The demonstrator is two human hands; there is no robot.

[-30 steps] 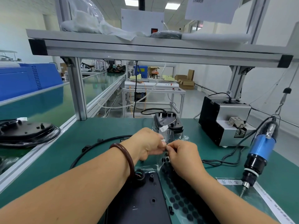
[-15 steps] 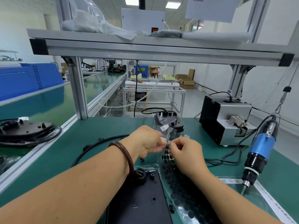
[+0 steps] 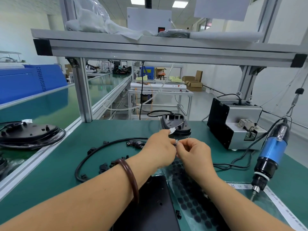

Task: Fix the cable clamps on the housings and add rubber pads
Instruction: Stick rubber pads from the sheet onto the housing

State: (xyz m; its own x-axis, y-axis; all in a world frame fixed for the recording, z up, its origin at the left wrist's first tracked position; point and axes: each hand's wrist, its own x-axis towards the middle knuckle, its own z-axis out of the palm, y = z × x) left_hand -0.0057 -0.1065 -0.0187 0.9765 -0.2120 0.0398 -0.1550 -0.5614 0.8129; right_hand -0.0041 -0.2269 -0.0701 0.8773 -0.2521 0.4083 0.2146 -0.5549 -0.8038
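Green bench (image 3: 106,130) with the work laid out from the near edge outward. A black housing (image 3: 150,207) lies closest to the person, partly hidden under the forearms; whether its clamp is already screwed down cannot be told. Just to its right, and touching it, the clear pad sheet (image 3: 191,199) runs from the near edge up to the hands, most of its dark rubber discs in place. A black cable (image 3: 93,154) loops across the mat on the left, with loose clamps (image 3: 135,144) beside it and along it, judged to be unfitted stock. A second housing (image 3: 175,126) stands at the far edge. The screwdriver (image 3: 271,154) hangs at the right, unheld, which suggests that screwing is not the step in hand. Left hand (image 3: 160,149) and right hand (image 3: 195,155) meet above the sheet, fingers curled to a narrow pinch: the right appears to hold the sheet's raised top edge, the left to pick at a pad (image 3: 174,145) there. Padding is thus judged as begun; no pad is seen set on the near housing
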